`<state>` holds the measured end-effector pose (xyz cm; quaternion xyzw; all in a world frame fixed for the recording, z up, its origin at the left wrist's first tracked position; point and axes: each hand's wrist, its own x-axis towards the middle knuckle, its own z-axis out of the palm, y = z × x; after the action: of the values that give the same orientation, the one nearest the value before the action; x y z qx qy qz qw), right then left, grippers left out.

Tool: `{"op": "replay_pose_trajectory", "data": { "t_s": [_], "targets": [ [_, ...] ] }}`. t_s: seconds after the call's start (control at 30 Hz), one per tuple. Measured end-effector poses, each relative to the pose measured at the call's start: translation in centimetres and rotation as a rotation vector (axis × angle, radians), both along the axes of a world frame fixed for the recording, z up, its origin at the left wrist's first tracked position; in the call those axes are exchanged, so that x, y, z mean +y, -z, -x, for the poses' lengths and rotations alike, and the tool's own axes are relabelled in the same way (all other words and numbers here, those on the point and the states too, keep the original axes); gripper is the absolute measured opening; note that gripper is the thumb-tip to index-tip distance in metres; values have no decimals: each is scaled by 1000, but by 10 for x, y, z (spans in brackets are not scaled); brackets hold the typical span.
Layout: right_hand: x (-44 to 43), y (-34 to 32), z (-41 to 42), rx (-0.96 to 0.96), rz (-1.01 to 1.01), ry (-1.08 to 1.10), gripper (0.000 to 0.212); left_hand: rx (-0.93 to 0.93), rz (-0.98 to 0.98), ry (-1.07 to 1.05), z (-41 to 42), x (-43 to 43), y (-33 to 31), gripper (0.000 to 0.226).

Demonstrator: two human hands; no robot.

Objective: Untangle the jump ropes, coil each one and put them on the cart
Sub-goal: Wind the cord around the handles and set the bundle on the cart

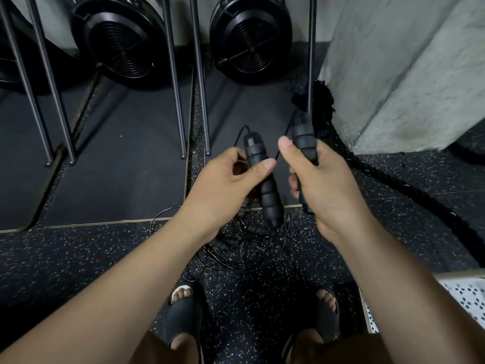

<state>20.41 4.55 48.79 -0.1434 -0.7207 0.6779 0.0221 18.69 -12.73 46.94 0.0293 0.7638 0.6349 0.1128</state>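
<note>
The tangle [252, 243] of thin black jump-rope cords lies on the speckled floor [78, 258], with a few ribbed grips caught in it. Directly above the tangle, the left hand [228, 185] grips one ribbed handle [270, 200], fingers curled round its upper part and thumb laid across the front. The handle's lower end points down toward the tangle, and a thin cord [240, 135] leaves its cap.

Just to the right of that, also above the tangle, the right hand [325, 187] holds a second handle [303, 137] in a closed fist with the thumb raised beside it. This handle stands nearly upright, and the two handles are close but not touching.

Right of the tangle, a thick braided rope [409, 198] runs along the floor past a concrete pillar [393, 74]. Beyond the tangle stand two round black fan wheels [120, 40] behind slanted metal legs [174, 74]. On the near side of the tangle are the person's feet in black sandals [181, 316]. Near and to the right of it a white patterned surface [467, 298] shows at the edge (whether this is the cart, I cannot tell).
</note>
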Motion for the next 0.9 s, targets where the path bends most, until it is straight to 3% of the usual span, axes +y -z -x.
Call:
{"op": "replay_pose_trajectory", "data": {
  "t_s": [0.13, 0.4, 0.6, 0.9],
  "targets": [
    [-13, -3, 0, -21, 59, 42, 32, 14, 22, -58, 5, -3, 1, 56],
    [-25, 2, -6, -38, -2, 1, 30, 47, 32, 3, 4, -5, -4, 39],
    [-27, 4, -9, -40, 2, -11, 32, 53, -7, 5, 5, -6, -5, 50],
    [-29, 3, -7, -26, 21, -3, 28, 27, -36, 31, 7, -8, -2, 46]
  ]
}}
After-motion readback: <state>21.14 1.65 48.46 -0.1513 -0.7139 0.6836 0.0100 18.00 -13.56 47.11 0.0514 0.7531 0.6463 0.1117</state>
